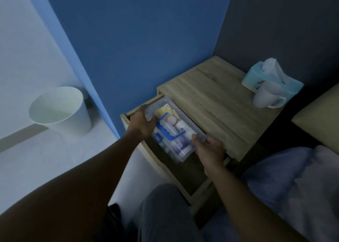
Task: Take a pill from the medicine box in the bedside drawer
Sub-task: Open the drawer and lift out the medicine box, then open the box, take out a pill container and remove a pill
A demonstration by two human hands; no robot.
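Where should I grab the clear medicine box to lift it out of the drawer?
Grip the medicine box by its two short ends, from above, as the left hand and right hand do now. It is long, and the drawer likely blocks its long sides.

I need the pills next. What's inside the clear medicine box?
Medicine box holds small white bottles, a yellow packet; blue handle crosses them. Labels unreadable, pills unseen.

We see a wooden bedside table [216, 102] holding a tissue box [256, 76] and a white mug [266, 95], touching; a white bin [60, 111] on the floor [27, 155].
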